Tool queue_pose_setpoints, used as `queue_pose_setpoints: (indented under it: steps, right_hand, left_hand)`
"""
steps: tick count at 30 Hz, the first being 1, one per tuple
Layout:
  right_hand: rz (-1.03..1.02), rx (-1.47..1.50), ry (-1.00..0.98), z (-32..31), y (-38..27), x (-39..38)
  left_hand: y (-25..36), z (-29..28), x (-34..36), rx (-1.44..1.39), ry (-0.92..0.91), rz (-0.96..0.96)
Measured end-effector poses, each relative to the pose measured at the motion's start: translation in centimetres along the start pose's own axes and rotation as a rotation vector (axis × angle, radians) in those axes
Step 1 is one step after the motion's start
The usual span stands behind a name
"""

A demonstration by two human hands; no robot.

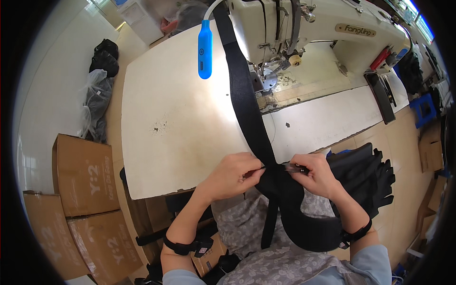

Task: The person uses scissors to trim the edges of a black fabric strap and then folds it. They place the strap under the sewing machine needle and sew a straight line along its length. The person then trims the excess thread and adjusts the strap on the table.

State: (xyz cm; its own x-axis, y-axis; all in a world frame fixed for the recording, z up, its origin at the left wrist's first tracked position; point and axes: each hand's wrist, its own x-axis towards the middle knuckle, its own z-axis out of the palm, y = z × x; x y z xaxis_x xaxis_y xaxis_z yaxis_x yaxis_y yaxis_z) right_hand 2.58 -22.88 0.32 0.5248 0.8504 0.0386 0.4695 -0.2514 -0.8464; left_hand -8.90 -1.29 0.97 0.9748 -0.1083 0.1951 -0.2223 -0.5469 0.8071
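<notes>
- Black strap [247, 99] runs from under the sewing machine [304, 28] head down across the worktop [175, 123] to its near edge, where both hands meet on it.
- Left hand [232, 175] sits at the worktop's near edge, its grip closed on the strap, thumb and fingers pinching the cloth just left of the crossing point.
- Right hand [316, 175] lies just beside it, its grip also closed, pinching the strap together with a small dark metal piece [297, 167] that I cannot make out clearly.
- Below the hands the strap widens into a padded black loop [304, 228] that hangs off the edge over the person's lap, with a narrow tail dropping straight down.
- Open room lies to the left of the strap: a broad bare stretch of pale, slightly stained worktop reaching to the left edge.
- To the right, the machine base and a black bar [380, 97] sit well apart from the hands.
- Blue lamp [205, 50] on a bent neck hangs above the worktop, near the strap's upper part.
- Stack of black pieces [365, 175] lies just right of the right hand, beyond the worktop's edge.
- Cardboard boxes [85, 199] stand on the floor at the left, with bagged dark goods [97, 99] beyond them on pale tile.
</notes>
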Motion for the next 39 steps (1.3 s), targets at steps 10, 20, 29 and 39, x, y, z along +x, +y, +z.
queue_pose_setpoints:
  steps: [10,20,29,39]
  right_hand:
    - [0.021,-0.094,0.161,1.2,-1.9,-0.1]
    - [-0.317,-0.726,0.304,0.6,-4.0,-0.6]
    - [-0.358,-0.841,0.264,0.9,-3.2,-0.3]
    - [-0.387,-0.890,0.237,0.6,-3.3,-0.1]
  left_hand:
    - [0.5,2.3,-0.2,0.045,0.197,-0.061]
    - [0.6,2.4,0.3,0.054,0.188,-0.102]
    - [0.3,2.7,0.2,0.019,0.172,-0.157]
    - [0.5,2.6,0.3,0.025,0.170,-0.172]
